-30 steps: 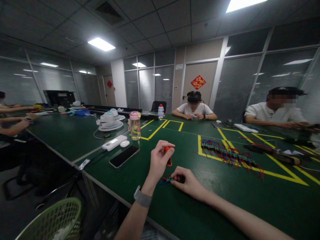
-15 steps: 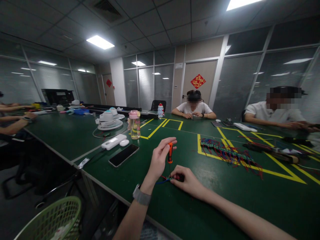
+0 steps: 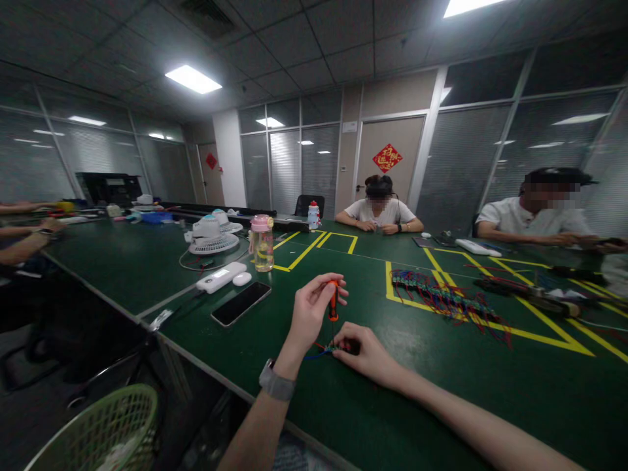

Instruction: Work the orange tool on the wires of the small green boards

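My left hand (image 3: 314, 307), with a watch (image 3: 277, 381) on its wrist, is closed around the top of an orange and black screwdriver (image 3: 333, 309). The screwdriver stands upright, its thin shaft pointing down to a small green terminal block (image 3: 330, 350) on the table. Red and blue wires run out of this block to the left. My right hand (image 3: 360, 347) pinches the block at its right side between thumb and fingers. Exactly where the screwdriver tip meets the block is too small to make out.
On the green table (image 3: 417, 405) lie a phone (image 3: 241, 303), a white power strip (image 3: 222, 277) and a bundle of wired green pieces (image 3: 444, 297). A pink-lidded bottle (image 3: 263, 245) stands near small white fans (image 3: 214, 235). Two people sit opposite. A green basket (image 3: 98, 425) is below left.
The fingers of my left hand have curled in closer around the top of the screwdriver handle. My right hand keeps its pinch on the block. The view has shifted slightly.
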Motion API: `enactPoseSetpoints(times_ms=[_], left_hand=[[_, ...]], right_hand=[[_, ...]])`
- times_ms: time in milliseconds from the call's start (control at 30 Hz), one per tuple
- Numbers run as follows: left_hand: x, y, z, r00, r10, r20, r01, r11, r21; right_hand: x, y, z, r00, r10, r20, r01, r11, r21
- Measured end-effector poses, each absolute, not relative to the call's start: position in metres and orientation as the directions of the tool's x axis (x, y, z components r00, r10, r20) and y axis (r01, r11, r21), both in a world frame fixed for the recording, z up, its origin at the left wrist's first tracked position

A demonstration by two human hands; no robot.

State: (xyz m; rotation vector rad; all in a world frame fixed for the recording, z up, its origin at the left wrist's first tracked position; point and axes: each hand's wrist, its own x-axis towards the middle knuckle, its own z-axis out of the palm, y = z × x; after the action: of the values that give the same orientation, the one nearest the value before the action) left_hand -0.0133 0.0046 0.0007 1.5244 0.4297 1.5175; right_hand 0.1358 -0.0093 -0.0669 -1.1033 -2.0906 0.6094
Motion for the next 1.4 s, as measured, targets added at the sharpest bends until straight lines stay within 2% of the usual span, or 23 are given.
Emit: enactPoseSetpoints(times_ms=[133, 300, 500, 567, 667, 733, 833, 900, 1033, 1100, 1167, 1300, 1333, 1400], left_hand=[[-0.0144, 0.0049, 0.0003, 0.105, 0.754, 0.648, -0.223, -0.617, 0.754], [-0.0123, 0.0058, -0.0004, 0.221, 0.765, 0.606, -0.387, -0.501, 0.774], [-0.0154, 0.0059, 0.0001, 0.111, 0.754, 0.648, -0.194, -0.623, 0.758], [-0.0151, 0.0054, 0.0002, 0.150, 0.747, 0.647, -0.261, -0.602, 0.755], [-0.0134, 0.0051, -0.0005, 0.250, 0.751, 0.611, -0.424, -0.482, 0.767], [-0.0135, 0.0055, -0.0014, 0.252, 0.759, 0.600, -0.407, -0.480, 0.777], [-0.0157, 0.0064, -0.0020, 0.168, 0.753, 0.636, -0.266, -0.586, 0.765], [-0.0168, 0.0068, -0.0020, 0.145, 0.739, 0.658, -0.233, -0.621, 0.749], [-0.0152, 0.0075, -0.0020, 0.231, 0.742, 0.629, -0.421, -0.507, 0.752], [-0.0142, 0.0077, -0.0023, 0.247, 0.755, 0.607, -0.445, -0.469, 0.763], [-0.0141, 0.0076, -0.0026, 0.204, 0.768, 0.607, -0.361, -0.517, 0.776], [-0.0150, 0.0059, -0.0011, 0.040, 0.733, 0.679, -0.053, -0.677, 0.734], [-0.0148, 0.0053, -0.0004, 0.033, 0.722, 0.691, -0.028, -0.690, 0.723], [-0.0141, 0.0043, 0.0007, 0.103, 0.732, 0.673, -0.112, -0.664, 0.739]], right_hand=[[0.1363, -0.0084, -0.0682, -0.406, 0.844, 0.350, 0.520, 0.529, -0.671], [0.1355, -0.0088, -0.0662, -0.403, 0.847, 0.345, 0.523, 0.523, -0.673], [0.1356, -0.0082, -0.0669, -0.414, 0.838, 0.355, 0.513, 0.537, -0.670], [0.1357, -0.0080, -0.0670, -0.414, 0.837, 0.358, 0.517, 0.540, -0.665], [0.1357, -0.0085, -0.0671, -0.417, 0.831, 0.367, 0.517, 0.549, -0.657], [0.1357, -0.0090, -0.0673, -0.417, 0.831, 0.370, 0.520, 0.551, -0.653], [0.1359, -0.0095, -0.0682, -0.412, 0.832, 0.372, 0.526, 0.551, -0.648], [0.1360, -0.0091, -0.0690, -0.414, 0.829, 0.375, 0.524, 0.555, -0.646], [0.1359, -0.0072, -0.0698, -0.413, 0.828, 0.378, 0.529, 0.557, -0.640], [0.1357, -0.0066, -0.0696, -0.416, 0.826, 0.381, 0.531, 0.560, -0.636], [0.1356, -0.0068, -0.0692, -0.419, 0.824, 0.382, 0.532, 0.563, -0.632], [0.1361, -0.0086, -0.0689, -0.416, 0.824, 0.384, 0.535, 0.563, -0.629], [0.1363, -0.0092, -0.0688, -0.416, 0.824, 0.384, 0.537, 0.563, -0.628], [0.1366, -0.0099, -0.0683, -0.417, 0.824, 0.384, 0.541, 0.564, -0.624]])
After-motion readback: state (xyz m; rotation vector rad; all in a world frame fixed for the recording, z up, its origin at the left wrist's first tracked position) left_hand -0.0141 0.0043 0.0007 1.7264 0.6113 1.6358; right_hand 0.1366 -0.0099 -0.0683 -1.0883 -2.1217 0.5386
